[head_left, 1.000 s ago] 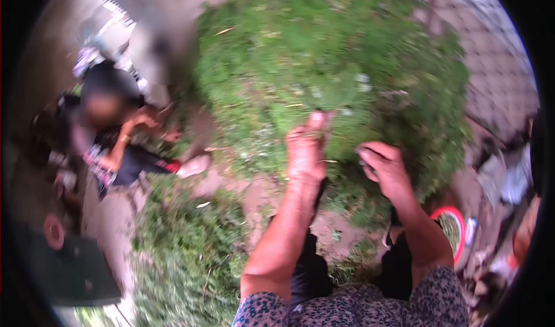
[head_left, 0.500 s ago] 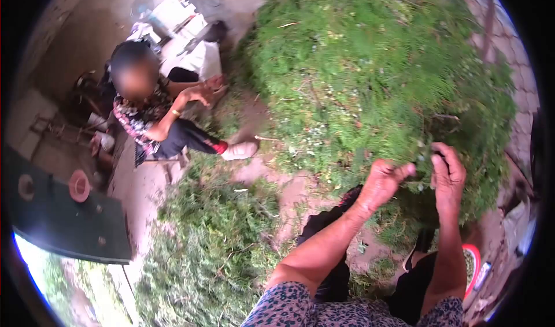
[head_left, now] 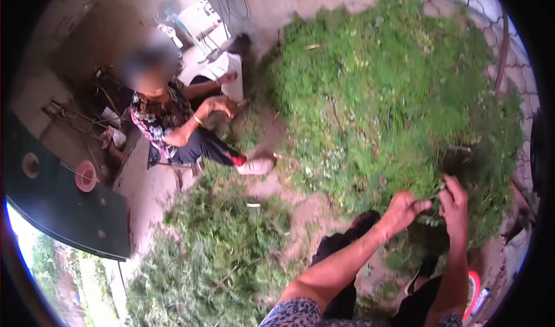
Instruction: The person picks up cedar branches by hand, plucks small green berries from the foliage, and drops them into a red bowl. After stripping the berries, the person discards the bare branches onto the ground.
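My left hand (head_left: 406, 210) is closed in a pinch at the near edge of a large heap of cut green sprigs (head_left: 370, 101). Close beside it, my right hand (head_left: 455, 203) has its thumb and fingers pressed together. A thin green sprig (head_left: 429, 198) appears to run between the two sets of fingertips, small and partly hidden by them. Feathery greenery from the heap lies just behind both hands.
A second green pile (head_left: 214, 252) spreads on the ground at lower left. Another person (head_left: 167, 119) sits across from me, hands raised. A dark green panel (head_left: 63, 205) stands at left, a red-rimmed object (head_left: 473, 292) at lower right.
The view has shifted, so the heap and the seated person sit differently in frame. My hands have come closer together at the fingertips. The other person's hands have moved apart.
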{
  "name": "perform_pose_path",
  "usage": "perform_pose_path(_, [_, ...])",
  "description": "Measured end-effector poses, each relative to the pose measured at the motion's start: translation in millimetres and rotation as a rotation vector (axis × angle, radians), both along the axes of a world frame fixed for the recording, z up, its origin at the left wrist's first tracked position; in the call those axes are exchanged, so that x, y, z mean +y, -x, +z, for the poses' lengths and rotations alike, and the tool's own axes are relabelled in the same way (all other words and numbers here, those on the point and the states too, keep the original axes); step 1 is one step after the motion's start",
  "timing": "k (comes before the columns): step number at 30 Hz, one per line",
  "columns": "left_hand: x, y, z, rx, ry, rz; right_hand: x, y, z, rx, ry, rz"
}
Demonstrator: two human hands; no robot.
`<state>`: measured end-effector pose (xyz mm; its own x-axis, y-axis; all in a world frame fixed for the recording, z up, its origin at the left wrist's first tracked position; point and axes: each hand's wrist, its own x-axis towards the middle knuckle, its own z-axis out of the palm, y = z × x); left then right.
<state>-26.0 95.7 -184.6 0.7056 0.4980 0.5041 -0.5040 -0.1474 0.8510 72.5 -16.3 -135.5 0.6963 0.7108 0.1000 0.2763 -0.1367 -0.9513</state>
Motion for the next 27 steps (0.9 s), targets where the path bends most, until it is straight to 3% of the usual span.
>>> perform_pose_path(2, [0,5,-2,0.076,0.008,-0.007,-5,-2,-1,-0.071,-0.067,0.048])
perform_pose_path(4, [9,7,-4,0.351,-0.105,-0.078,-4,-4,-5,-0.031,-0.027,0.098])
perform_pose_path(6, [8,8,-1,0.327,-0.073,-0.092,-7,-7,-12,0.104,-0.080,0.090])
perform_pose_path(9, [8,7,3,0.240,-0.256,0.017,-9,-6,-16,0.133,-0.134,0.041])
perform_pose_path(12, [9,10,6,0.311,-0.176,-0.031,-11,-8,-21,0.168,-0.165,0.014])
perform_pose_path(14, [10,7,5,0.285,-0.157,-0.041,-15,-12,-27,0.317,-0.315,0.039])
perform_pose_path(21, [12,9,14,0.363,-0.278,-0.025,-14,-11,-26,0.407,-0.323,0.006])
perform_pose_path(22, [13,12,15,0.362,-0.276,-0.029,-13,-9,-24,0.405,-0.321,0.002])
perform_pose_path(24, [11,15,18,0.340,-0.597,0.127,-10,-3,-16,0.317,-0.261,0.053])
perform_pose_path(27, [10,13,10,0.348,-0.653,0.220,-4,8,-7,0.105,-0.118,0.048])
